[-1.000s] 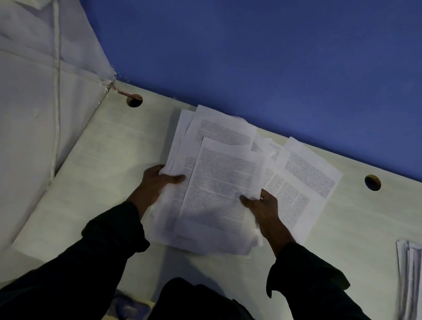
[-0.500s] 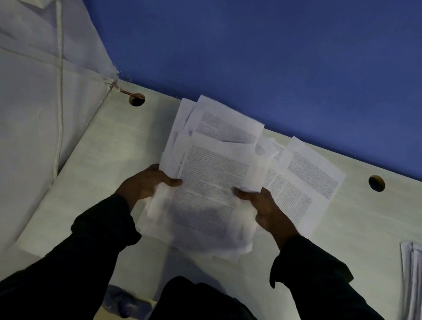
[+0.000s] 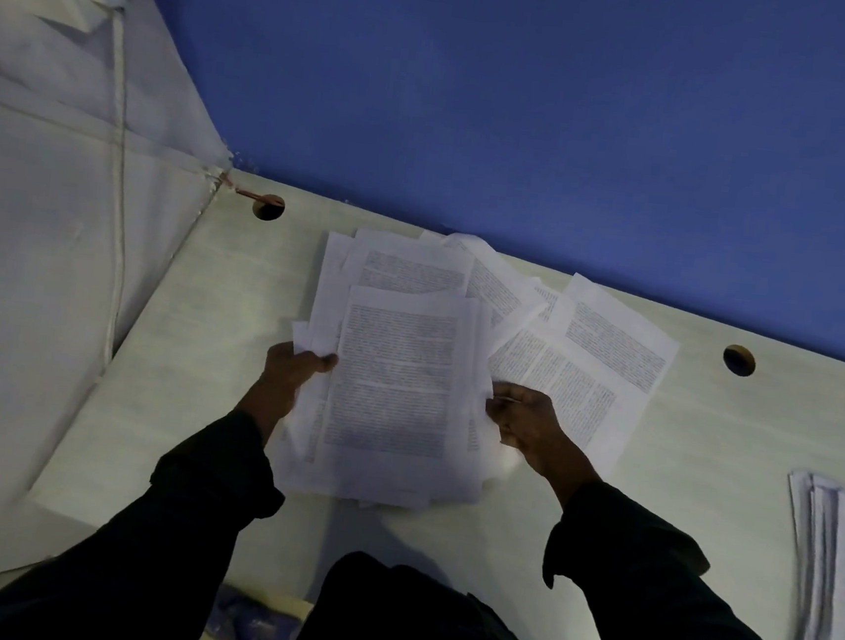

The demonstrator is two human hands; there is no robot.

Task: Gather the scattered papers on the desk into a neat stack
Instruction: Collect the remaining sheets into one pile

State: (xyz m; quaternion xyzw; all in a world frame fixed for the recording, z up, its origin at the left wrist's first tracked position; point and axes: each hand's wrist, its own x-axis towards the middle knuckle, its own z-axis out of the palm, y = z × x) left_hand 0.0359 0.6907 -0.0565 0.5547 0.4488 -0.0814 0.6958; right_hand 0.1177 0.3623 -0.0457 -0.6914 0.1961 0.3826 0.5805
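A loose bundle of printed white papers [image 3: 394, 379] lies fanned on the pale desk [image 3: 189, 359] in front of me. My left hand [image 3: 289, 371] grips the bundle's left edge, thumb on top. My right hand [image 3: 529, 423] holds its right edge with curled fingers. Two more printed sheets [image 3: 602, 357] lie spread on the desk to the right, partly under the bundle. Several sheets stick out unevenly at the bundle's top, near the wall.
A second stack of papers [image 3: 839, 581] lies at the desk's right edge. Two round cable holes [image 3: 268, 207] [image 3: 739, 359] pierce the desk near the blue wall [image 3: 532, 124]. A white partition with a cord [image 3: 118, 135] bounds the left side.
The bundle was lifted and tilted half a second ago and now lies lower on the desk. My right hand has slid from on top of the sheets to their right edge.
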